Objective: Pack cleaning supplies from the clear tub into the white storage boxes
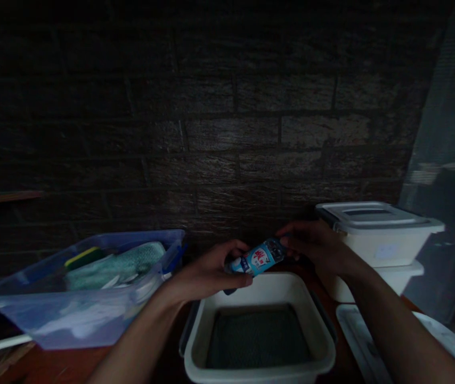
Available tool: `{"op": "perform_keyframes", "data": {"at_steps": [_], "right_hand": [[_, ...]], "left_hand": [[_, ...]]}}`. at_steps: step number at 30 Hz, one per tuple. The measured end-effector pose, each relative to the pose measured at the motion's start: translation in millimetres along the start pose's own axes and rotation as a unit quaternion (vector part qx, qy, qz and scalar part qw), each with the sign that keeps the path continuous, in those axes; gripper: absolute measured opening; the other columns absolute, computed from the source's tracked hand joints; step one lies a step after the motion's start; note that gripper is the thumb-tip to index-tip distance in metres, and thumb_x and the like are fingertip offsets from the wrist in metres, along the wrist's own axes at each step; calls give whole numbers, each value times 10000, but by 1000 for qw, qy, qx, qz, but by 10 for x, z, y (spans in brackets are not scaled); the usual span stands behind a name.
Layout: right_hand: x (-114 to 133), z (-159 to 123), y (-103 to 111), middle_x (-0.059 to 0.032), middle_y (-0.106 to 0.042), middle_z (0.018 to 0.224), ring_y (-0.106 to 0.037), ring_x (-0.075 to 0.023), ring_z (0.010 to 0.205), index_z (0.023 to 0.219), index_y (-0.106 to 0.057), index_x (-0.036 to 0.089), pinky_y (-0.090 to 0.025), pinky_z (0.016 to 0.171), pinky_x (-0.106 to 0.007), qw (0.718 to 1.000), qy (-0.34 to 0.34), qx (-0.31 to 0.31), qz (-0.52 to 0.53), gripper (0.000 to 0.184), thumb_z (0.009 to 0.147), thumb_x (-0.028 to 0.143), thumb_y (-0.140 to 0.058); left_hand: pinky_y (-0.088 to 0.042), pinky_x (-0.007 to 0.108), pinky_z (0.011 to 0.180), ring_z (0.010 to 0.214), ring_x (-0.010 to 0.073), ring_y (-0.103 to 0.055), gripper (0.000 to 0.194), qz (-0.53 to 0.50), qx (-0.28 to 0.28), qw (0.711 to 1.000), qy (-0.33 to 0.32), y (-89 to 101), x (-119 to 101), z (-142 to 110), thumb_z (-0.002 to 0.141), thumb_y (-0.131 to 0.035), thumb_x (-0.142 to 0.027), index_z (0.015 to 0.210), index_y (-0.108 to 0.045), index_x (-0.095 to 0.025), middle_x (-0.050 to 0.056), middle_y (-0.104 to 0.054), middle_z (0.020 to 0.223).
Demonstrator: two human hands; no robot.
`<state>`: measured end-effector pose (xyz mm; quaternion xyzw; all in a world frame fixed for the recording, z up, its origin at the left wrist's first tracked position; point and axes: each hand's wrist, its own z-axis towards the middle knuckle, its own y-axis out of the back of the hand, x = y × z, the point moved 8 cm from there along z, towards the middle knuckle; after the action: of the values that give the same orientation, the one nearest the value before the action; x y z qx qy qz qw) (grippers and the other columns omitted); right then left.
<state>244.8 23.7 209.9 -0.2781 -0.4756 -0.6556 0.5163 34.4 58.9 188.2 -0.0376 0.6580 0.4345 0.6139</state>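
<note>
A small blue and white packet [260, 257] with red print is held above the far rim of an open white bin [195, 341]. My left hand [207, 272] is closed round its left end. Fingers of my right hand [315, 246] pinch its right end. The bin has a dark mesh bottom and sits directly below both hands.
A clear blue tub [71, 314] at the left holds cloths and a green and yellow sponge [86, 257]. Two stacked lidded white boxes [383, 234] stand at the right, with a white lid [355, 330] lying in front. A dark brick wall [227, 133] lies behind.
</note>
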Motion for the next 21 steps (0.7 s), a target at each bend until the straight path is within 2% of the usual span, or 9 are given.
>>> {"op": "perform_keyframes", "data": {"at_steps": [5, 8, 12, 15, 17, 19, 21], "right_hand": [[23, -46, 47, -27, -720, 796, -630, -142, 653, 1093, -734, 152, -514, 607, -272, 1000, 6, 13, -12, 373, 892, 465, -748], [23, -88, 74, -31, -731, 794, -653, -149, 663, 1094, -733, 151, -536, 622, -279, 1000, 7, 24, -13, 383, 900, 482, -738], [-11, -155, 37, -51, -760, 888, -699, -179, 751, 1214, -727, 176, -562, 667, -300, 996, -4, 65, -59, 464, 879, 496, -757], [-9, -184, -67, -74, -768, 1067, -715, -231, 956, 1277, -729, 218, -568, 809, -339, 988, 5, 98, -123, 582, 776, 489, -852], [-2, -191, -195, -72, -765, 1149, -703, -256, 1049, 1311, -718, 234, -549, 895, -362, 980, 9, 133, -145, 664, 721, 482, -892], [14, -200, -362, -51, -769, 1165, -702, -255, 1055, 1306, -723, 247, -529, 907, -354, 970, 18, 181, -164, 645, 728, 482, -884], [33, -208, -508, -27, -777, 1123, -702, -241, 1003, 1258, -748, 255, -510, 850, -323, 954, 35, 217, -202, 553, 758, 467, -857]], "left_hand": [[-491, 323, 861, 1033, 227, -616, 602, 83, -25, 996, -24, 19, -40, -56, 788, -811, -312, 1329, -585, -177, 69, -641, 1175], [-496, 336, 871, 1032, 236, -625, 601, 114, -56, 991, -29, 19, -47, -100, 816, -779, -313, 1367, -572, -191, 68, -654, 1154], [-499, 366, 907, 1091, 267, -626, 669, 148, -99, 984, -27, 57, 59, -216, 810, -793, -333, 1426, -553, -229, 83, -669, 1179], [-487, 392, 963, 1160, 281, -610, 685, 154, -124, 980, -37, 71, 169, -319, 816, -796, -348, 1446, -546, -252, 98, -660, 1235], [-482, 398, 987, 1179, 280, -604, 669, 152, -118, 980, -42, 35, 222, -361, 823, -796, -366, 1439, -557, -267, 96, -656, 1265], [-485, 391, 985, 1170, 272, -608, 641, 154, -104, 982, -41, -16, 247, -379, 834, -787, -376, 1429, -571, -280, 89, -655, 1285], [-495, 373, 951, 1137, 262, -619, 621, 158, -96, 982, -40, -42, 241, -382, 844, -775, -377, 1425, -576, -283, 81, -661, 1282]]}}
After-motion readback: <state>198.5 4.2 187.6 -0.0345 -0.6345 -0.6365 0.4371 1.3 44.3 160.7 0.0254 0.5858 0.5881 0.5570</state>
